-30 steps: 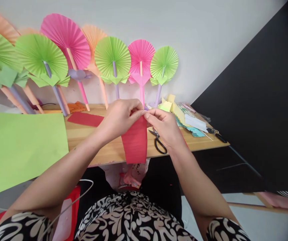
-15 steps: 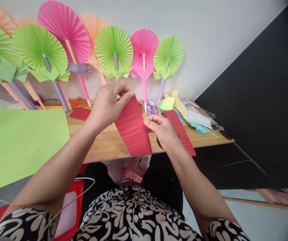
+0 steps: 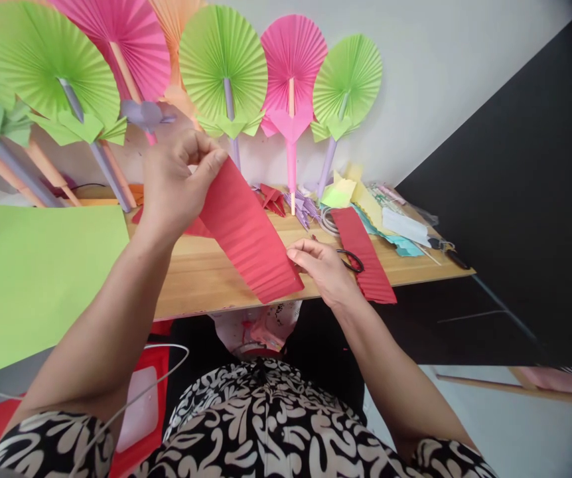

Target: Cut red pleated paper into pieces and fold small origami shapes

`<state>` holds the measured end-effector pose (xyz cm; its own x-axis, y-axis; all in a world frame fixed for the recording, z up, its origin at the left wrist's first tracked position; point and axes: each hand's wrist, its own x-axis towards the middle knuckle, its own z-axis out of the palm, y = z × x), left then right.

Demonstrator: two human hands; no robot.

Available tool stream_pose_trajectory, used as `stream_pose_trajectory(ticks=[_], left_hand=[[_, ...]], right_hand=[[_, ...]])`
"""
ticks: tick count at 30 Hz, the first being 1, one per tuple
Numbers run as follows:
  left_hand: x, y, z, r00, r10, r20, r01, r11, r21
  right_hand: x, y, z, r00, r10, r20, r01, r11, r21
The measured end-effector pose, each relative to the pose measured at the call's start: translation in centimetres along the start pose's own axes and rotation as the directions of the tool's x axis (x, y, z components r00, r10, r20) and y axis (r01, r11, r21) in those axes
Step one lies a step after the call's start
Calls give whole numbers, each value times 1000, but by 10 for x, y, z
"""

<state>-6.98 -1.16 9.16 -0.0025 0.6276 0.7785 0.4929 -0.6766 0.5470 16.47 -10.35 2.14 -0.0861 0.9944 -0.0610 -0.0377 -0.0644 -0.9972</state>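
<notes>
Between my hands slants a creased red paper strip (image 3: 251,232), its lower end over the table's front edge. My left hand (image 3: 184,176) pinches its upper end between thumb and fingers. Lower down, my right hand (image 3: 323,269) has thumb and fingers closed at the strip's right edge. Just right of that hand lies a second creased red strip (image 3: 365,255), with the black loop of a scissors handle (image 3: 350,261) beside it. Part of another red paper (image 3: 198,228) shows behind my left wrist.
Pleated paper fans, among them a green one (image 3: 223,66) and a pink one (image 3: 292,63), lean on the wall behind the wooden table (image 3: 191,285). A green sheet (image 3: 42,279) is at left. Paper scraps (image 3: 338,191) lie at the back right.
My left hand has moved left and up with the strip's upper end, so more of the strip stretches between my hands. The whole view has shifted slightly.
</notes>
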Motion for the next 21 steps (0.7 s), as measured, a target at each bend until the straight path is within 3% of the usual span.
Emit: stream_pose_trajectory(ticks=[9,14,21], left_hand=[[-2,-27,-9,997,-70,-31,68,996,-49],[-14,-41,-7,985,-171,-36,170,985,-12],[-38,-59,7,915,-401,44,397,915,66]], right_hand=[[-3,15,-8,1000,3,23,-2,999,-38],[-6,27,-13,994,95,46,-92,994,-57],[-19,49,-18,983,180,37,-174,977,-125]])
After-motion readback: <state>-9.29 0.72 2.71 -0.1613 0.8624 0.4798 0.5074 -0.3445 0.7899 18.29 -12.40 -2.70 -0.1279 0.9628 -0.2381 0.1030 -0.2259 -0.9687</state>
